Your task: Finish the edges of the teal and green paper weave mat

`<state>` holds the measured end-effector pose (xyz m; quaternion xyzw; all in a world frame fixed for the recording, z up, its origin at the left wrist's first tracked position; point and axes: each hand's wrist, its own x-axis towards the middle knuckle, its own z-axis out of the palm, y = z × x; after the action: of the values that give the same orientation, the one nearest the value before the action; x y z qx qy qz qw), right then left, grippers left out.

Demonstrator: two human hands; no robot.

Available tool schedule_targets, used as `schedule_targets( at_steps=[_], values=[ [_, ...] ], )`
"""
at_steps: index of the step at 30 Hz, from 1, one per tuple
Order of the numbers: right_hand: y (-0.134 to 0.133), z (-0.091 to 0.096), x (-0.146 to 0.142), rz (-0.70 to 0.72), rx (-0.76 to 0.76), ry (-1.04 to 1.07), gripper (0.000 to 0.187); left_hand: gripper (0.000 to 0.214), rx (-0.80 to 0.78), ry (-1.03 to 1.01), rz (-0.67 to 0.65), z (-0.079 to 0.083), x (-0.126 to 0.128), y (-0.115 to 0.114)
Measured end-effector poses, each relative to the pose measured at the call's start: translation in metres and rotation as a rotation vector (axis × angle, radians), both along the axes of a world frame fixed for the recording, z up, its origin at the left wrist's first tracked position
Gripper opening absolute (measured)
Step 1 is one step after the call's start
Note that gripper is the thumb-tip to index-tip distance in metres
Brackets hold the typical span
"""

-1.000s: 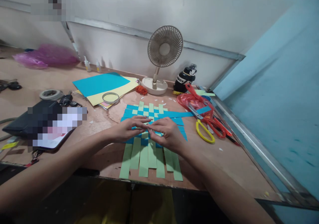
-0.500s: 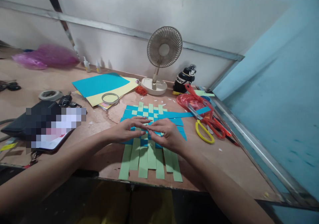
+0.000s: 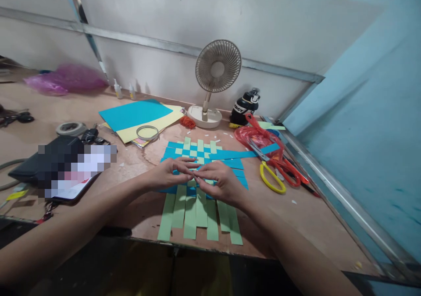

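Note:
A woven mat of light green and blue paper strips (image 3: 201,212) lies in front of me, its long green ends pointing toward the table's front edge. Above its middle, my left hand (image 3: 167,172) has its fingers stretched out and slightly apart. My right hand (image 3: 219,180) comes in from the other side, thumb and fingers drawn together in a pinch. The fingertips of both hands meet over the weave; anything between them is too small or hidden to make out. One long blue strip (image 3: 235,155) sticks out rightward from the mat toward the scissors.
Yellow-handled scissors (image 3: 272,177) and a red plastic bag (image 3: 245,133) lie at the right. Behind stand a fan (image 3: 205,117) and a black bottle (image 3: 243,107). At left are coloured sheets (image 3: 134,114), a tape roll (image 3: 70,128), a black pouch (image 3: 62,151) and a phone (image 3: 79,186).
The whole view has shifted slightly, so everything sits a little lower and further right. Both hands stay over the mat with fingertips together; the weave looks unchanged.

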<state>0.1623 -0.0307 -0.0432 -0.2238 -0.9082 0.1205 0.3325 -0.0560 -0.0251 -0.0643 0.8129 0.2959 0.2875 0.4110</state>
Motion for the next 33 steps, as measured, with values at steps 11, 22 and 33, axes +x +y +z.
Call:
schedule_targets(
  at_steps=[11,22,33],
  values=[
    [0.0004,-0.0023,0.0006,0.005,-0.027,-0.021,0.025,0.024,-0.019,-0.045,0.033,-0.0068,0.001,0.0021],
    [0.0007,-0.0061,-0.0004,-0.013,-0.035,-0.023,0.022,0.023,-0.031,-0.062,0.006,-0.0086,0.0001,0.0022],
    [-0.0004,-0.003,-0.0008,-0.045,-0.029,0.009,0.017,0.024,0.001,-0.045,-0.016,-0.0065,0.0004,0.0017]
  ],
)
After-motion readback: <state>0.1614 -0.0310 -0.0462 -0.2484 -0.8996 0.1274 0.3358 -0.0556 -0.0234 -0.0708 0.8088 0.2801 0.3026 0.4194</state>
